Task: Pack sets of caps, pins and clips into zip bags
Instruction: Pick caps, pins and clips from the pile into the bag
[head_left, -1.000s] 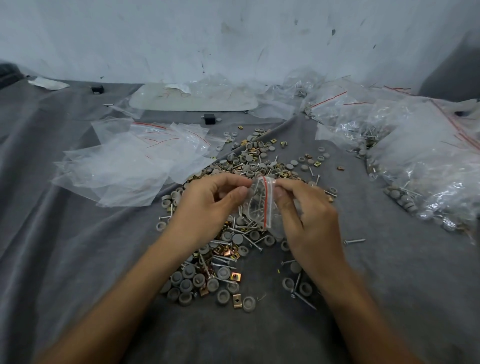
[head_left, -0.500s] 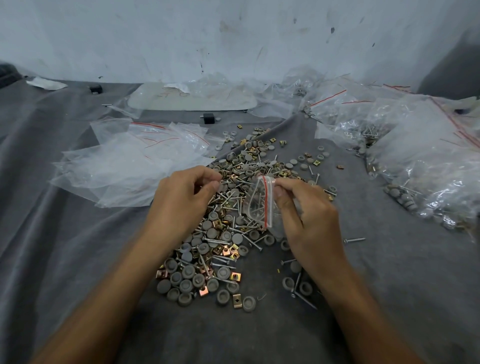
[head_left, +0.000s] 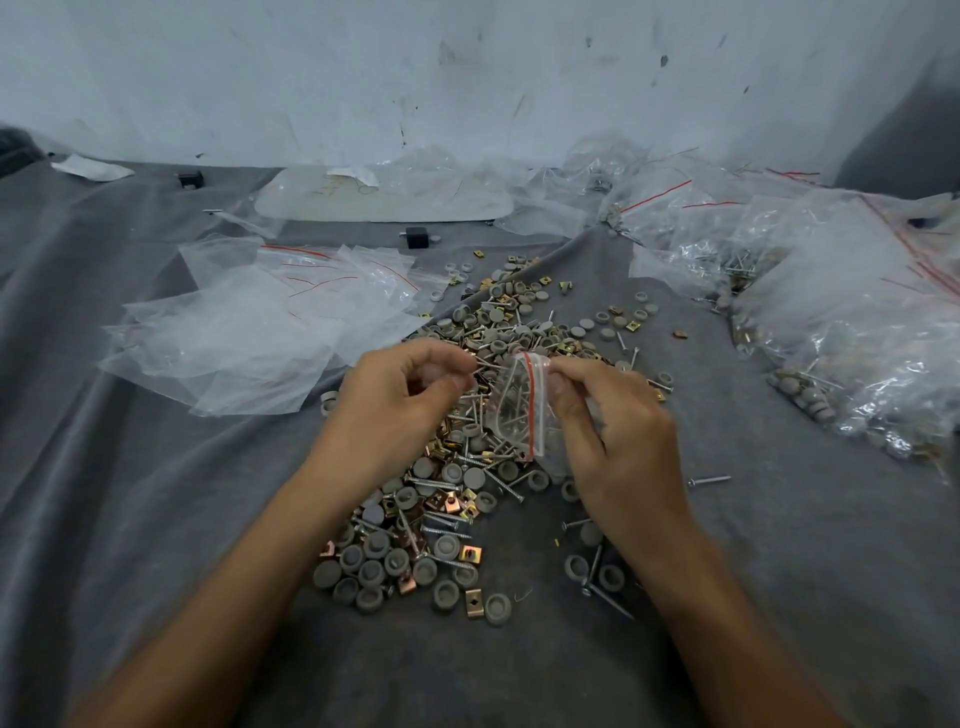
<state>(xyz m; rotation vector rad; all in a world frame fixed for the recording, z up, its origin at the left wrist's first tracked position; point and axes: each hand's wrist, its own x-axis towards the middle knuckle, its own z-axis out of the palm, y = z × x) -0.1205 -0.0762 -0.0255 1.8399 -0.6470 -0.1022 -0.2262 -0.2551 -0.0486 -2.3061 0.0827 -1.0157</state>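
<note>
Grey felt (head_left: 156, 519) beneath crinkly zip bag (head_left: 514, 410)

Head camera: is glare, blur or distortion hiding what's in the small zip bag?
Head view: soft, even light, no hard shadows; the small zip bag in the right hand reads clearly, pins visible inside; filled bags at right glint; wide-angle bending at the edges.

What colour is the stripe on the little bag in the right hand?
Red, on the clear zip bag; head view.

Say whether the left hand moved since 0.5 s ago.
Yes: the left hand moved right, toward the small clear red-striped zip bag, against the black block.
</note>
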